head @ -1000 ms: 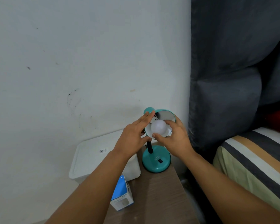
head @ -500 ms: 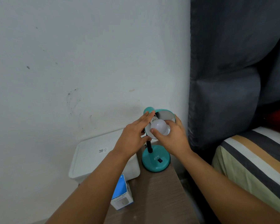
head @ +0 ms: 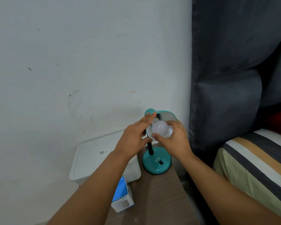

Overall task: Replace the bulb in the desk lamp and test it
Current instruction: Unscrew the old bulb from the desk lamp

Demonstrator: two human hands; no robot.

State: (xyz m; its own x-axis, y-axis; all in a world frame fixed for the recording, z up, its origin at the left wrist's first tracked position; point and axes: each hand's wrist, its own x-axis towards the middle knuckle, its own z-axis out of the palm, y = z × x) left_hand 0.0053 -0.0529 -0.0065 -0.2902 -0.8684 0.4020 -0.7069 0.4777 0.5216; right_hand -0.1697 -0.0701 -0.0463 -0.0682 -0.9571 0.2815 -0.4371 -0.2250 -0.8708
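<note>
The right hand (head: 175,140) has a narrow grip on the white bulb (head: 160,128), thumb beneath its dome and fingers curled over the top and far side; the bulb sits in the mouth of the teal shade (head: 167,115), its neck toward the socket, with small dark print on the neck too small to read. The left hand (head: 135,138) lies against the shade's left rim with fingers nearly straight and close together, fingertips up by the shade's top and thumb below the rim; its grip is loose and flat, resting on the shade rather than closing round it.

The desk lamp (head: 156,161) stands on the wooden surface (head: 161,197) near the wall; its round teal base carries the letters "ATN" and a black rocker switch (head: 161,162) just beside them. A blue and white bulb box (head: 122,196) stands at the surface's left edge, its printing blurred; a white plastic bin (head: 94,161) with a small QR label sits left of the lamp; a striped bed (head: 256,166) lies at right.
</note>
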